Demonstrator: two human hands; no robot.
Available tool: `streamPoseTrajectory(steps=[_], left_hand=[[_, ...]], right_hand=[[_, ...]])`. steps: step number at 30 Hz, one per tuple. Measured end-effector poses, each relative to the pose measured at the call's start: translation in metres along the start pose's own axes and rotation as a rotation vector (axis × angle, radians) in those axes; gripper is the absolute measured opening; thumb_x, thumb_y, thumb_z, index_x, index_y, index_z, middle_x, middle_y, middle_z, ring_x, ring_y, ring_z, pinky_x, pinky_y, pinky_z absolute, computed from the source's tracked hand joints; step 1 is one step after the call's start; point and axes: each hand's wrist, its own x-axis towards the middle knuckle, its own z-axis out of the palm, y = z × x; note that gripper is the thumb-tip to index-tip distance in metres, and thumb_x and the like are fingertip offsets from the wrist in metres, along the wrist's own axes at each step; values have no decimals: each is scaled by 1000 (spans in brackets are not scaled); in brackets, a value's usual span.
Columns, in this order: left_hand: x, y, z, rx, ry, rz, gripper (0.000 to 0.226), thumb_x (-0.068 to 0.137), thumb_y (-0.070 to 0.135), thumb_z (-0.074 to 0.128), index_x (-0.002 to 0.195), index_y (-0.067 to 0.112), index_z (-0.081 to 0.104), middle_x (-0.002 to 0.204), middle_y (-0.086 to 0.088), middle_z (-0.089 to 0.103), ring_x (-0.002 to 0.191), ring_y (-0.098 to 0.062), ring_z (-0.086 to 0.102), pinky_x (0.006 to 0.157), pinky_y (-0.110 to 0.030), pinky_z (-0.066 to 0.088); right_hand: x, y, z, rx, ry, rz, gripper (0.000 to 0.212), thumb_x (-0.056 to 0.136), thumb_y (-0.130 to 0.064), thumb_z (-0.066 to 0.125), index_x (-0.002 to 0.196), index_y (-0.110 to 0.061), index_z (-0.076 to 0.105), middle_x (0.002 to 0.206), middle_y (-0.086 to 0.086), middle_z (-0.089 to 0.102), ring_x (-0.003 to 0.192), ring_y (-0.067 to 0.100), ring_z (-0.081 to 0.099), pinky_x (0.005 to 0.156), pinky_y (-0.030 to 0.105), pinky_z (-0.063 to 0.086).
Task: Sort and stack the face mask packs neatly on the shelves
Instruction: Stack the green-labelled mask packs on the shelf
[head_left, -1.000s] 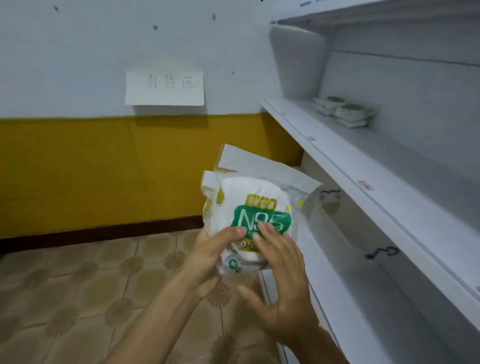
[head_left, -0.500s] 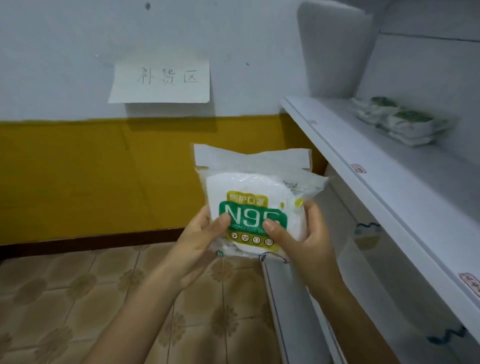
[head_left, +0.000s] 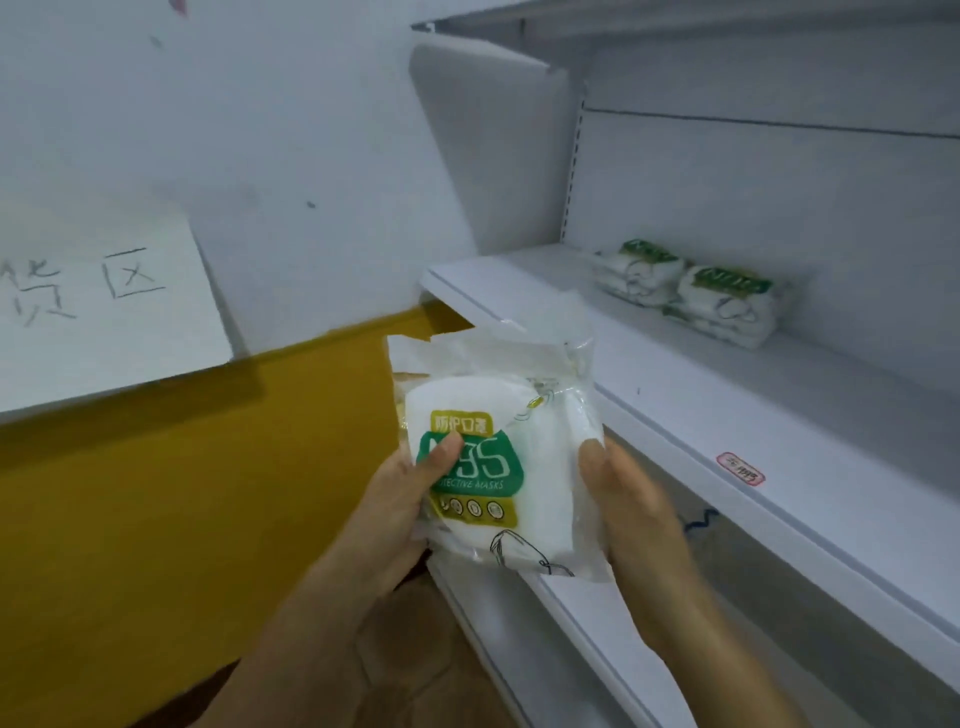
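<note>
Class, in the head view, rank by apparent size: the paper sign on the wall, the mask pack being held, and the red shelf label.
1. Paper sign, though cut off by the frame edge.
2. Held mask pack; nearness to the camera enlarges it, so ranks one and two are unsure.
3. Red shelf label, clearly smallest.

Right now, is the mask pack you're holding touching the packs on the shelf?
Apart. The head view shows the held pack well in front of the shelved packs, with bare shelf between.

Shop stockroom: white retail shelving (head_left: 675, 395) w/ price tag (head_left: 740, 468), handwritten paper sign (head_left: 104, 306) on wall, stacked mask packs (head_left: 691, 291).
</note>
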Motion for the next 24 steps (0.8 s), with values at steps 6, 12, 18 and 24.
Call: streamPoseTrajectory(steps=[6,12,18,24], left_hand=[[90,-10,28,77,-195,-83,49,83,41,62,128,21,58,123,-3,67,116,-25,62,101,-53,46],[169,4,83,166,-262,-67,43,74,44,64,109,19,66,104,3,74,99,-14,69,92,-45,53],[257,32,91,33,-205,-59,56,66,38,72,113,9,63,104,-6,74,99,-24,70,82,-43,57],[383,68,122,-79,-263,-6,40,82,34,66,115,12,64,105,-6,74,93,-20,72,72,-32,60]], right_hand=[[34,1,-17,-115,440,-166,43,61,-25,75,103,-20,68,93,-2,75,85,16,72,71,31,60],[91,-18,-54,-88,654,-285,37,70,-31,70,106,-25,67,99,-2,74,91,18,71,72,35,59],[170,-46,-82,70,751,-295,17,91,-26,60,106,-23,67,101,-2,74,95,18,71,82,36,56],[249,-106,-156,346,1011,-387,19,99,-33,52,109,-22,63,97,-8,72,83,5,70,72,25,58]])
